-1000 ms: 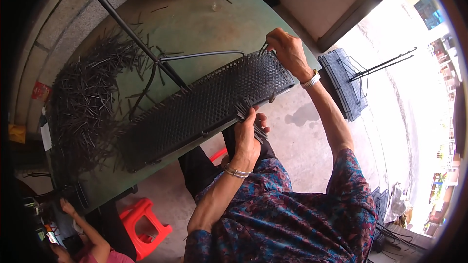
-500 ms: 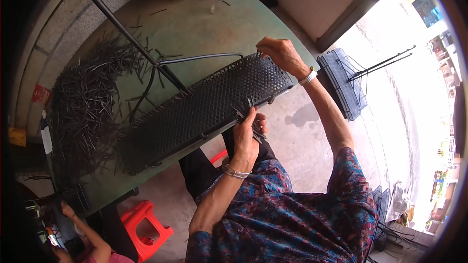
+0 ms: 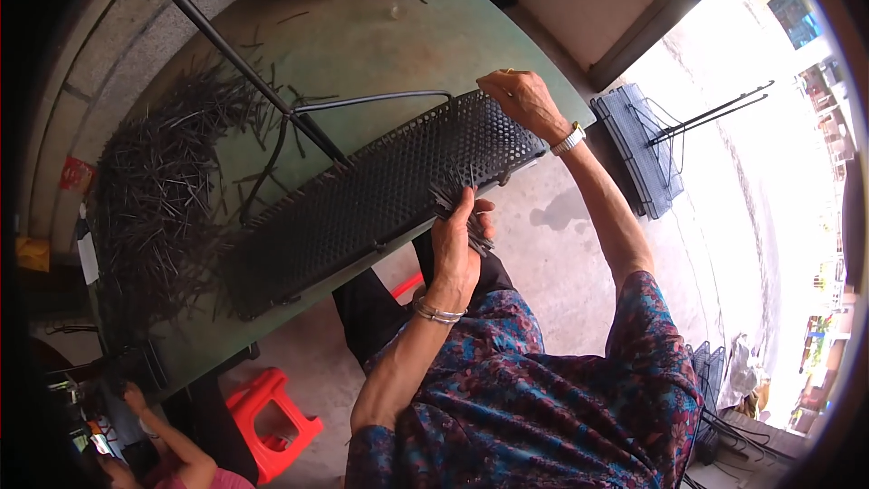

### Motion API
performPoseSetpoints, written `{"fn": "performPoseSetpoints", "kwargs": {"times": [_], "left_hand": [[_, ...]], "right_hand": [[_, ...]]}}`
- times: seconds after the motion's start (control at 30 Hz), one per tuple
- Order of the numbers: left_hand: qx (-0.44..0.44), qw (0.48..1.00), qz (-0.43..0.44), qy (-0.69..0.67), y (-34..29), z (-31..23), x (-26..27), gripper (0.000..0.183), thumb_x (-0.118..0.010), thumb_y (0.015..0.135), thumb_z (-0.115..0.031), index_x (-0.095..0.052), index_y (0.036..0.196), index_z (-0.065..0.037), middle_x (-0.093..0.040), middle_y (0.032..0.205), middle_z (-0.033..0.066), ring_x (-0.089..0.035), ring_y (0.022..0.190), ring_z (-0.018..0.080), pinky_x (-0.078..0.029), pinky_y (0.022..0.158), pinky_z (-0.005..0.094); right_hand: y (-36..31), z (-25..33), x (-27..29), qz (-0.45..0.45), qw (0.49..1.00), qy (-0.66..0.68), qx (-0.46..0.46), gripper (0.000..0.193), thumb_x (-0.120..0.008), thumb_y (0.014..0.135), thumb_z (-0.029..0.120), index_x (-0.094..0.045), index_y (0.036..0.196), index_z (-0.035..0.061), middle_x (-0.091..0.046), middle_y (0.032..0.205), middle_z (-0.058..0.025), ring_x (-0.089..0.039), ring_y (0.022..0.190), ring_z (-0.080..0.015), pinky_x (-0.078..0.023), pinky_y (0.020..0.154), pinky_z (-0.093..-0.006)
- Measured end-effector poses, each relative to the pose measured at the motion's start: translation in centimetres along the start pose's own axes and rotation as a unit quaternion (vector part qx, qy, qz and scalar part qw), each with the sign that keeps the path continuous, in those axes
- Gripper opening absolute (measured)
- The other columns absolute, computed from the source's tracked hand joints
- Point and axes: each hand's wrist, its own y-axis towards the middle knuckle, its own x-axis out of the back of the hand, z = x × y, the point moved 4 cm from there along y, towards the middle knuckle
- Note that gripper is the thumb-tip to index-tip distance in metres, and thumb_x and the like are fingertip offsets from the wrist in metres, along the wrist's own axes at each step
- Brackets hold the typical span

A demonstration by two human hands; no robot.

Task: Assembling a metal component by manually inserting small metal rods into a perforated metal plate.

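A long black perforated metal panel (image 3: 362, 195) lies aslant over the front of a green table (image 3: 380, 45), with black metal rods (image 3: 237, 63) rising from it. My left hand (image 3: 455, 244) is closed round a bunch of thin black strips (image 3: 448, 192), held just over the panel's near edge; strip ends poke out above the thumb and below the fingers. At the panel's far right corner, my right hand (image 3: 525, 104) has its fingers pinched together by the edge. What the fingertips hold, if anything, is hidden.
A large heap of black strips (image 3: 158, 190) covers the table's left side. Another perforated rack (image 3: 634, 145) stands on the floor at the right. A red plastic stool (image 3: 272, 426) is below the table. At lower left, a co-worker's arm (image 3: 172, 439) reaches toward the table.
My right hand stays at the panel's corner with only a slight shift of its fingers. The strips in my left hand now fan out a little more. The co-worker's hand has moved slightly.
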Motion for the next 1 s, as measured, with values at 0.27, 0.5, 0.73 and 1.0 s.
{"fn": "performPoseSetpoints", "kwargs": {"times": [0.27, 0.5, 0.73, 1.0], "left_hand": [[-0.001, 1.000, -0.007, 0.008, -0.2, -0.3, -0.8, 0.017, -0.062, 0.093, -0.022, -0.060, 0.099, -0.007, -0.064, 0.082, 0.0076, -0.054, 0.064, 0.0102, -0.042, 0.051, 0.0233], [-0.025, 0.999, -0.011, 0.046, -0.4, -0.8, -1.2, 0.024, -0.064, 0.091, -0.027, -0.062, 0.107, -0.009, -0.069, 0.091, 0.0060, -0.060, 0.071, 0.0098, -0.041, 0.053, 0.0211], [0.030, 0.996, -0.001, 0.086, -1.1, -0.5, -1.9, 0.023, -0.063, 0.091, -0.021, -0.062, 0.111, -0.010, -0.070, 0.096, 0.0095, -0.060, 0.071, 0.0095, -0.039, 0.049, 0.0205], [-0.009, 0.995, 0.036, 0.096, -0.5, -0.2, -1.5, 0.022, -0.065, 0.091, -0.021, -0.062, 0.108, -0.007, -0.067, 0.103, 0.0138, -0.053, 0.063, 0.0074, -0.036, 0.046, 0.0193]], "right_hand": [[-1.3, 3.0, 1.2, -0.003, 0.996, -0.033, -0.083, 0.025, -0.058, 0.092, 0.025, -0.070, 0.099, 0.0048, -0.065, 0.087, -0.0136, -0.062, 0.078, -0.0288, -0.049, 0.068, -0.0387], [-4.8, 7.2, 0.9, 0.271, 0.929, 0.216, -0.130, 0.028, -0.062, 0.091, 0.026, -0.066, 0.096, -0.0016, -0.061, 0.078, -0.0077, -0.060, 0.072, -0.0129, -0.047, 0.062, -0.0312], [-5.3, 6.5, 1.0, 0.238, 0.862, 0.367, -0.258, 0.026, -0.059, 0.093, 0.020, -0.065, 0.092, -0.0049, -0.062, 0.067, -0.0067, -0.064, 0.066, -0.0133, -0.052, 0.060, -0.0255], [-5.4, 6.2, 1.3, 0.245, 0.819, 0.439, -0.278, 0.022, -0.060, 0.091, 0.016, -0.059, 0.094, -0.0052, -0.067, 0.077, -0.0109, -0.067, 0.070, -0.0162, -0.056, 0.066, -0.0274]]}}
